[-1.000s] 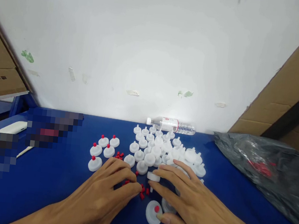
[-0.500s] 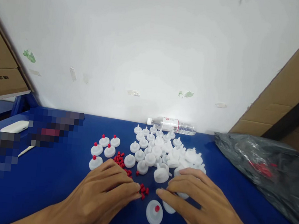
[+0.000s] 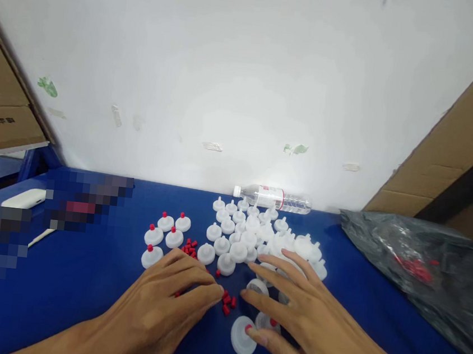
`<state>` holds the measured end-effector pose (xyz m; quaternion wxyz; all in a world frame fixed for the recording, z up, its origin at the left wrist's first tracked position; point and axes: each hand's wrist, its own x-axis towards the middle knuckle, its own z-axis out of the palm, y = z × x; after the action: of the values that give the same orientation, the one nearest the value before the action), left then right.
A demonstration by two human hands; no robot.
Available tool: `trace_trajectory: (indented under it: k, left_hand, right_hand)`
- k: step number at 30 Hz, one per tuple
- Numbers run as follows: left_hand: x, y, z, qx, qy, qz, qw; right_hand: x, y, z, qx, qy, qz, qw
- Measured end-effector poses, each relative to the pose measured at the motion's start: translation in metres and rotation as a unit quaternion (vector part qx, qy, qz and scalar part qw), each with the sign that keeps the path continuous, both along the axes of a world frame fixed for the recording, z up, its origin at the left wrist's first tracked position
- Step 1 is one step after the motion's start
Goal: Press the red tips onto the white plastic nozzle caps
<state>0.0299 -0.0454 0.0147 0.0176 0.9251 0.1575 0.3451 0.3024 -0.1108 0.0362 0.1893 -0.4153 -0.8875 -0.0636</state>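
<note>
My left hand rests low over the small red caps, its fingers curled and the thumb and fingertips together. Whatever is between those fingertips is hidden. My right hand is spread with its fingers apart, above a white plastic nozzle lid lying under its fingers. Its thumb tip reaches the red tip of a larger-looking white lid with a red cap. Another red-capped lid shows partly beneath the hand. A few loose red caps lie between both hands.
Bare white nozzle lids cluster mid-table. Several red-capped lids stand at left. A clear plastic bottle lies along the wall. A dark plastic bag with red pieces is at right, beside cardboard. A white device lies far left.
My right hand has spread its fingers and shifted over the white nozzle lid, which stood tilted before and now lies under the fingers. The left hand has barely moved.
</note>
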Motion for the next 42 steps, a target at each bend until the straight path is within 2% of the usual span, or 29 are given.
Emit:
trace_trajectory:
  k: [4, 11, 15, 18, 21, 23, 28, 32, 36, 39, 42]
  left_hand:
    - [-0.001, -0.001, 0.0, -0.001, 0.001, -0.001, 1.0]
    - [-0.002, -0.003, 0.001, -0.008, -0.007, -0.001, 1.0]
    - [-0.003, -0.001, 0.0, 0.006, -0.018, -0.006, 1.0]
    - [-0.004, 0.0, -0.001, 0.025, -0.021, -0.003, 0.999]
    - [-0.004, -0.001, -0.002, 0.035, -0.02, -0.002, 0.999]
    - [-0.004, -0.002, -0.002, 0.032, -0.018, -0.002, 0.999]
    - [-0.004, -0.002, -0.002, 0.037, -0.006, -0.004, 0.999]
    - [-0.002, -0.002, 0.002, 0.04, -0.01, -0.019, 0.999]
    - [0.001, -0.007, 0.012, 0.026, -0.015, -0.054, 0.998]
    - [0.004, -0.011, 0.018, 0.024, -0.018, -0.074, 0.997]
    - [0.007, -0.014, 0.017, 0.029, -0.032, -0.048, 0.998]
  right_hand:
    - [0.002, 0.002, -0.002, -0.025, 0.002, 0.008, 1.0]
    - [0.005, -0.002, -0.001, 0.113, 0.076, 0.02, 0.99]
    - [0.011, -0.004, -0.004, 0.165, 0.065, 0.027, 0.984]
    - [0.015, -0.009, -0.012, 0.157, 0.053, 0.025, 0.986]
    - [0.012, -0.014, -0.018, 0.113, 0.07, -0.001, 0.991]
    - [0.007, -0.016, -0.014, 0.108, 0.105, -0.002, 0.989]
    - [-0.004, -0.01, 0.003, 0.173, 0.133, 0.032, 0.975]
    - [-0.008, -0.01, 0.0, 0.146, 0.155, 0.049, 0.976]
    - [-0.016, -0.015, -0.009, 0.142, 0.181, 0.041, 0.972]
    - [-0.02, -0.015, -0.008, 0.122, 0.184, 0.064, 0.973]
    - [-0.019, -0.011, -0.003, 0.111, 0.186, 0.081, 0.973]
